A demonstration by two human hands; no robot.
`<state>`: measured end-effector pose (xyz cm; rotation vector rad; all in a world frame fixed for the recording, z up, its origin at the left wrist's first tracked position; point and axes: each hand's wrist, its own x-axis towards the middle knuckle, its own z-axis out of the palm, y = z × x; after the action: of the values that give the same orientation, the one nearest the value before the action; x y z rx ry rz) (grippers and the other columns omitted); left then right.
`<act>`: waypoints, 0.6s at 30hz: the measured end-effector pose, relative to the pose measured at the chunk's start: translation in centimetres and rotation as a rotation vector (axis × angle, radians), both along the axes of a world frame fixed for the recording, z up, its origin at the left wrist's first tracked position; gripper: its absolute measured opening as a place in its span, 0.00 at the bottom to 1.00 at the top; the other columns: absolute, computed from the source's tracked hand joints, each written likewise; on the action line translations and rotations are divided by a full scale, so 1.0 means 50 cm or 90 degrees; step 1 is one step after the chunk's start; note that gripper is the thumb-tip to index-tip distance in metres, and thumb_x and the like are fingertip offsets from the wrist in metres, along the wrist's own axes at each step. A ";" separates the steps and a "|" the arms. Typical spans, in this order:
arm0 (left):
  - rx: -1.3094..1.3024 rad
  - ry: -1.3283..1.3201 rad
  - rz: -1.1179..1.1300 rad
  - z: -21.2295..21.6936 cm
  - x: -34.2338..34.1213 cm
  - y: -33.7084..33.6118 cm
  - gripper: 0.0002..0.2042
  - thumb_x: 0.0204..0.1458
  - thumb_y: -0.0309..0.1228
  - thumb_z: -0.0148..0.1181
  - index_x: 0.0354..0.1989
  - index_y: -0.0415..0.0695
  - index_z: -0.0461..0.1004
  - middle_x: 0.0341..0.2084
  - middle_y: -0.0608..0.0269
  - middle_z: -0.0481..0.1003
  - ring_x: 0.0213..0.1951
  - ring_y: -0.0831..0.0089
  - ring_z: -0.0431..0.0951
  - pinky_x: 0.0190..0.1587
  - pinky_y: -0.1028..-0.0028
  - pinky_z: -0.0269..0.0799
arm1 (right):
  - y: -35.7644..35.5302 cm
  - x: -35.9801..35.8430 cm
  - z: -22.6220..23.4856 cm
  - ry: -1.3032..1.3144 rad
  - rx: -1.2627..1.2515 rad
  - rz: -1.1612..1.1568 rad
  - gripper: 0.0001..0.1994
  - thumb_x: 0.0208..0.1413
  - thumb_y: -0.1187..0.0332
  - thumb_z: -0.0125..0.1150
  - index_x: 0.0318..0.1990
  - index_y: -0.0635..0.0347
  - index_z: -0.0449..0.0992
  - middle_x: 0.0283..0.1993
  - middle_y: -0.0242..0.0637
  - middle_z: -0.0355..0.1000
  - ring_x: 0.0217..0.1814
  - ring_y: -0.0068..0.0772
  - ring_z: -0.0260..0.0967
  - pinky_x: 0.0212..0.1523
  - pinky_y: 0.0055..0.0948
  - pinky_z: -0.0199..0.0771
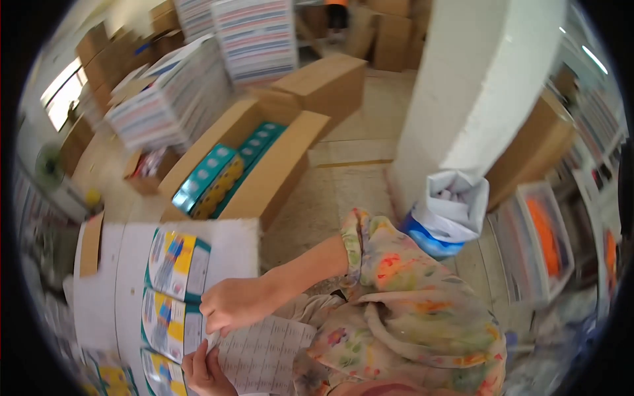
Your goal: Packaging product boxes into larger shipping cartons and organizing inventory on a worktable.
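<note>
the white carton with its teal-and-yellow labels lies flat at the lower left, likely so its face serves as a desk. at its right edge lies a printed sheet, pinched where both hands can get at it. the right hand rests on the carton's right edge, fingers curled narrow onto the sheet's top corner. the left hand, just below it, nips the sheet's left edge between thumb and fingers.

beyond the carton an open brown box shows teal packs stood on end, probably to fit snugly. right of the carton rises a white pillar, a white bag at its foot. the floor is pale, in a stockroom crowded with stacked cartons.
</note>
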<state>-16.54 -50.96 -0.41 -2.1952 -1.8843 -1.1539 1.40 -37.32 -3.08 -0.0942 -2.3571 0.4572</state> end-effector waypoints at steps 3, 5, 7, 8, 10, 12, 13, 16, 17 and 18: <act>-0.053 0.014 -0.085 0.015 0.028 0.050 0.08 0.48 0.23 0.63 0.38 0.42 0.79 0.29 0.53 0.75 0.32 0.55 0.74 0.36 0.64 0.71 | -0.003 0.057 0.008 0.069 -0.006 -0.072 0.11 0.40 0.66 0.68 0.34 0.55 0.78 0.29 0.33 0.67 0.37 0.39 0.67 0.34 0.35 0.69; -0.034 -0.015 -0.144 0.033 0.048 0.069 0.07 0.49 0.23 0.63 0.37 0.41 0.79 0.27 0.53 0.74 0.31 0.56 0.74 0.36 0.64 0.71 | -0.007 0.081 0.018 0.082 -0.011 -0.107 0.11 0.39 0.64 0.69 0.33 0.54 0.81 0.29 0.35 0.68 0.36 0.39 0.68 0.34 0.36 0.70; -0.034 0.005 -0.156 0.050 0.080 0.074 0.06 0.49 0.23 0.62 0.37 0.41 0.79 0.27 0.53 0.74 0.31 0.56 0.74 0.36 0.64 0.71 | -0.008 0.097 0.028 0.048 0.051 -0.133 0.09 0.41 0.62 0.68 0.28 0.55 0.79 0.29 0.34 0.68 0.37 0.37 0.67 0.36 0.35 0.68; -0.032 0.025 -0.151 0.056 0.092 0.076 0.06 0.50 0.24 0.62 0.37 0.40 0.79 0.27 0.52 0.74 0.31 0.55 0.74 0.37 0.63 0.71 | -0.011 0.097 0.030 0.049 0.051 -0.142 0.09 0.41 0.62 0.68 0.28 0.55 0.79 0.29 0.34 0.68 0.37 0.37 0.67 0.36 0.35 0.68; 0.015 0.060 -0.155 0.054 0.093 0.081 0.05 0.50 0.25 0.61 0.36 0.40 0.79 0.27 0.51 0.74 0.32 0.54 0.74 0.37 0.62 0.71 | -0.015 0.092 0.031 0.104 0.139 -0.179 0.09 0.42 0.64 0.67 0.21 0.56 0.73 0.27 0.33 0.65 0.35 0.37 0.65 0.36 0.35 0.66; 0.060 0.097 -0.156 0.051 0.080 0.080 0.05 0.51 0.25 0.61 0.35 0.39 0.78 0.27 0.51 0.74 0.32 0.54 0.74 0.38 0.61 0.71 | -0.016 0.094 0.030 0.094 0.135 -0.187 0.10 0.43 0.64 0.66 0.20 0.56 0.71 0.27 0.32 0.66 0.36 0.37 0.65 0.37 0.35 0.65; 0.034 0.104 -0.158 0.050 0.060 0.077 0.04 0.51 0.26 0.61 0.34 0.39 0.78 0.28 0.50 0.74 0.33 0.54 0.74 0.38 0.61 0.71 | -0.015 0.095 0.030 0.083 0.131 -0.189 0.11 0.44 0.64 0.65 0.19 0.56 0.70 0.27 0.32 0.66 0.37 0.36 0.65 0.38 0.35 0.64; 0.004 0.136 -0.152 0.033 -0.023 0.067 0.04 0.51 0.27 0.62 0.33 0.40 0.77 0.30 0.50 0.75 0.34 0.54 0.75 0.40 0.61 0.71 | 0.000 0.107 0.023 0.072 0.102 -0.175 0.10 0.45 0.64 0.64 0.20 0.57 0.72 0.27 0.33 0.66 0.37 0.37 0.66 0.39 0.36 0.65; -0.033 0.130 -0.112 0.045 -0.040 0.055 0.05 0.51 0.28 0.62 0.33 0.41 0.78 0.30 0.50 0.76 0.34 0.54 0.75 0.40 0.61 0.72 | 0.003 0.108 0.021 0.073 0.100 -0.172 0.10 0.45 0.64 0.64 0.20 0.57 0.72 0.27 0.33 0.66 0.37 0.37 0.66 0.39 0.36 0.65; -0.084 0.107 -0.024 0.049 -0.050 0.040 0.06 0.53 0.33 0.61 0.34 0.44 0.79 0.37 0.52 0.77 0.39 0.55 0.75 0.47 0.56 0.69 | 0.006 0.111 0.020 0.050 0.070 -0.173 0.10 0.45 0.64 0.64 0.20 0.58 0.72 0.27 0.34 0.66 0.37 0.38 0.66 0.39 0.37 0.65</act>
<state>-19.05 -48.97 2.06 -2.3221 -1.9075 -0.8400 6.95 -37.04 -2.09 -0.3335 -2.2444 0.1951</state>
